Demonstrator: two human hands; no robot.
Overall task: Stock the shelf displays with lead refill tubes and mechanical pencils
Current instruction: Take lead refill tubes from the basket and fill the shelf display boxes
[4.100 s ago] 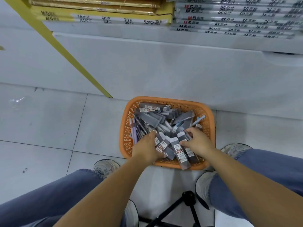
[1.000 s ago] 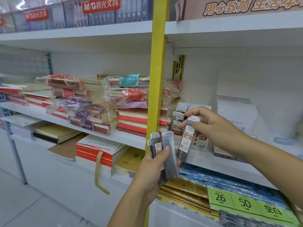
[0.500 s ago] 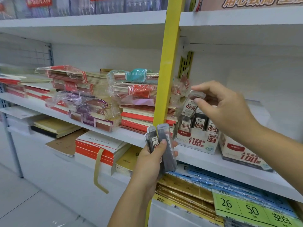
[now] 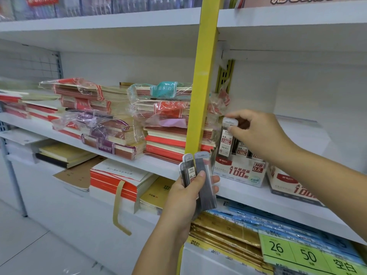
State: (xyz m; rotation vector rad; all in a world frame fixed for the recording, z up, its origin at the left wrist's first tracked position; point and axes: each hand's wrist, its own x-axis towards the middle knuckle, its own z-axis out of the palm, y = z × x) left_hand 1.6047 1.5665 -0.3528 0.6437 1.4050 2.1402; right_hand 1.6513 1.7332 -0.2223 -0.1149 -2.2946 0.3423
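A yellow upright post [image 4: 204, 86] runs down the middle of the shelving and splits the view. To its left, stacks of plastic-wrapped exercise books [image 4: 164, 116] fill the white shelf [image 4: 258, 199], one stack pressing right up against the post. Below them lies a red-edged pad with a tan strap [image 4: 117, 201] hanging over it. To the right of the post, a white display box [image 4: 238, 172] printed "HB 0.5" and "100" stands at the shelf's front edge, with a second box [image 4: 288, 183] just beside it. Gold and blue packs [image 4: 228, 229] and green price labels [image 4: 297, 253] sit below the shelf. The post covers the left edge of the display box's bay. The right hand [image 4: 258, 133] comes in from the right and pinches the white cap of a single lead refill tube [image 4: 226, 141] between thumb and curled fingers. That tube stands nearly upright, cap up, at the front left of the display box, next to other tubes [image 4: 241, 149] already standing there. The hand sits above and to the right of it, and whether its foot is fully seated cannot be told. The left hand [image 4: 184, 197] grips a bundle of lead refill tubes [image 4: 205, 169] in front of the post's lower part, with the thumb laid across their fronts. Their long axes run nearly vertical, white caps up and leaning slightly left, and they rise well above the fist.
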